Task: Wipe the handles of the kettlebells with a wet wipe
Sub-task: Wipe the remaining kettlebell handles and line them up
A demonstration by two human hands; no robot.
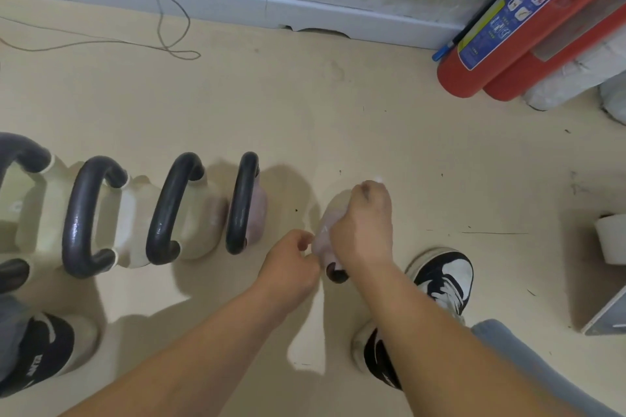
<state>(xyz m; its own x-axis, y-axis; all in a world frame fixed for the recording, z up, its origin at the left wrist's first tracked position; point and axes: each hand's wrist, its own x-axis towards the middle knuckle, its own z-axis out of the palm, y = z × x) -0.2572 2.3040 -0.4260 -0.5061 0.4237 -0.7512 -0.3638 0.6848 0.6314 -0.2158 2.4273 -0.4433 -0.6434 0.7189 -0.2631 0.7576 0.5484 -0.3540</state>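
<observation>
Several kettlebells with dark handles stand in a row on the beige floor, among them a pale one (189, 213) and a pinkish one (254, 210). The rightmost kettlebell (323, 230) stands apart from the row, and my hands hide most of it. My right hand (362, 223) grips its handle from above. A bit of white wet wipe (378, 178) peeks out past the knuckles. One dark handle end (336, 276) shows below that wrist. My left hand (291, 261) has its fingers curled against the left side of this kettlebell's body.
Two red fire extinguishers (501, 44) lean against the wall at the top right. A thin cable (169, 44) loops on the floor at the top left. A white roll (609, 240) and a grey box (606, 315) sit at the right edge. My shoes (443, 278) are close to the kettlebell.
</observation>
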